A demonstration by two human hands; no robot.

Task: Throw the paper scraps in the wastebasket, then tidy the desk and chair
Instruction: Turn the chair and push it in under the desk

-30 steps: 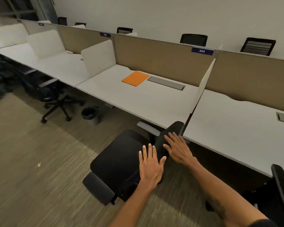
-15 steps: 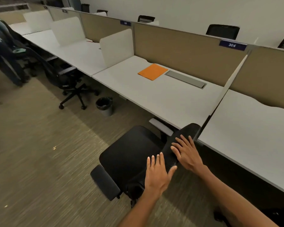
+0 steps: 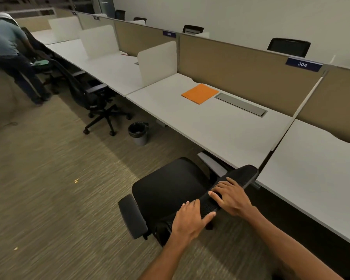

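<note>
A black office chair (image 3: 168, 188) stands in front of the white desk (image 3: 220, 126), its seat turned away from me. My left hand (image 3: 190, 218) grips the top edge of its mesh backrest, fingers curled over it. My right hand (image 3: 230, 196) holds the same edge a little further along. An orange folder (image 3: 200, 93) lies at the back of the desk beside a grey cable hatch (image 3: 240, 104). A dark wastebasket (image 3: 138, 132) with a black liner stands on the carpet left of the desk. Small paper scraps (image 3: 76, 180) lie on the carpet.
Another black chair (image 3: 95, 100) stands at the neighbouring desk to the left. A person (image 3: 10, 55) bends over at the far left. Beige partitions with number plates back the desks. A second white desk (image 3: 319, 170) lies to my right.
My fingers, flat on the backrest before, have curled over its top edge. The view has swung left, bringing the person and more of the desk row into sight.
</note>
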